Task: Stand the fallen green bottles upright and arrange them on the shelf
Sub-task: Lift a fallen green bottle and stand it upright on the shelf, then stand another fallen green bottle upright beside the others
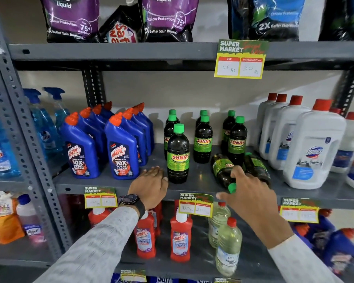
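Several dark green-capped Sunny bottles stand upright on the middle grey shelf (pixel 151 160) in three short rows; the nearest one (pixel 178 154) is at the front left. Two more lie fallen at the front right: one (pixel 222 169) with its green cap pointing toward me, another (pixel 255 166) behind it. My right hand (pixel 247 193) is over the neck of the nearer fallen bottle, fingers curled around it just above the cap. My left hand (pixel 151 184) rests flat on the shelf edge, just left of the front upright bottle, holding nothing.
Blue Harpic bottles (pixel 123 148) stand left of the green ones, and white Domex bottles (pixel 313 148) stand to the right. Price tags (pixel 195 205) hang from the shelf's front lip. Red and clear bottles fill the shelf below, detergent pouches the shelf above.
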The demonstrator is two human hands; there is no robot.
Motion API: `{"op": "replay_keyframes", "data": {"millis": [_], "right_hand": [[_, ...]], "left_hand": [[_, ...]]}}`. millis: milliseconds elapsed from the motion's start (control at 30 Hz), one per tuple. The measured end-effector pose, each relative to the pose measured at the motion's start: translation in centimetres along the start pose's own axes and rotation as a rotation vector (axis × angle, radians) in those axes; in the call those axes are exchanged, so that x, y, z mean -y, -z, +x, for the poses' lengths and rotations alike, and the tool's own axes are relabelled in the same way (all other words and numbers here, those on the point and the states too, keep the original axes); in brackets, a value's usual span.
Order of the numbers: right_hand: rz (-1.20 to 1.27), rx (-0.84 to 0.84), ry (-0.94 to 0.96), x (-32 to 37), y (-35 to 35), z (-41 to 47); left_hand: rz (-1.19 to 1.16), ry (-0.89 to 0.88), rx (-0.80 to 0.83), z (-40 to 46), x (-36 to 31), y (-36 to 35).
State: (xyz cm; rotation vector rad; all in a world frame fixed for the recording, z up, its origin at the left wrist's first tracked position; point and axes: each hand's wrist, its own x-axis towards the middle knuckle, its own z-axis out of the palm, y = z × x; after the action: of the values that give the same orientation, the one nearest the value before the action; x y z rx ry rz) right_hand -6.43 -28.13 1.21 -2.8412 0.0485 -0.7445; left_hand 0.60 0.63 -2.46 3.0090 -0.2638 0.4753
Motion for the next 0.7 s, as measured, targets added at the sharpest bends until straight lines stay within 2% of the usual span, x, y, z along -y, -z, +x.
{"op": "replay_keyframes", "data": {"millis": [200, 467, 533, 700], "right_hand": [[0.033, -0.174, 0.148, -0.7, -0.7, 0.3], [0.184, -0.310, 0.283, 1.1, 7.4, 6.4], [0.248, -0.283, 0.249, 1.8, 9.3, 8.6], [0.290, -0.065, 0.139, 3.6, 10.3, 13.5]], "left_hand": [[0.011, 0.006, 0.041, 0.0, -0.2, 0.4], [-0.023, 0.011, 0.060, -0.1, -0.1, 0.6], [-0.007, 0.010, 0.060, 0.0, -0.2, 0.6], [-0.022, -0.006, 0.040, 0.0, -0.2, 0.7]]}}
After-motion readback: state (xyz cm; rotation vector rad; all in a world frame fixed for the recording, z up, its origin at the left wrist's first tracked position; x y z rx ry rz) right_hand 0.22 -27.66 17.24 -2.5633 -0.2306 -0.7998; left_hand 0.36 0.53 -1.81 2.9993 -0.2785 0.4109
